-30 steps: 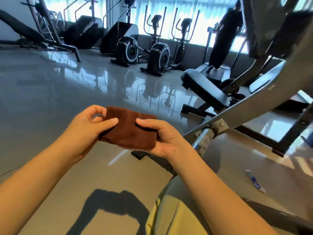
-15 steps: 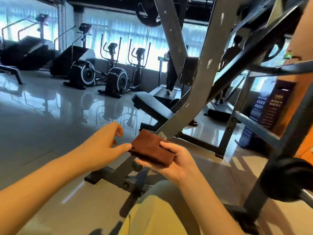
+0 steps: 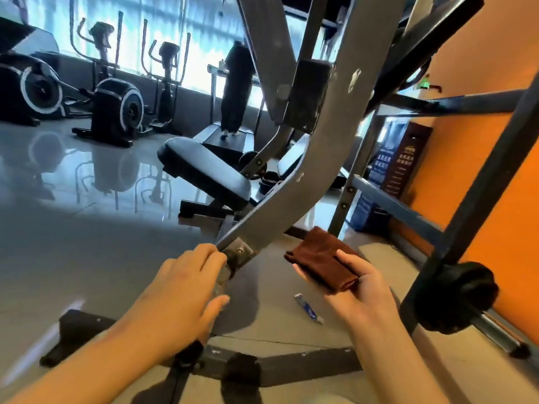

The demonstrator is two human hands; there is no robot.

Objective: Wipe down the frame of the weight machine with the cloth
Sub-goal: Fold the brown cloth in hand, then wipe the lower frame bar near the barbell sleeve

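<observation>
Zero wiping contact showing at this point: the left hand (image 3: 186, 287) is wrapping its fingers and thumb round the chrome handle (image 3: 220, 282) at the lower end of the grey frame arm (image 3: 318, 153), probably steadying it. A small blue tube (image 3: 309, 309) is lying on the floor (image 3: 87, 243) between the hands. The brown cloth (image 3: 320, 260), folded, is hanging just right of the arm's lower end, apart from the metal. The right hand (image 3: 360, 293) is pinching it, thumb on top and fingers underneath. I'm judging the task as barely starting, with the arm, uprights and cross bars all waiting for the cloth. I'm seeing no containers I can identify. The dark boxy shape by the orange wall is too unclear to call.
</observation>
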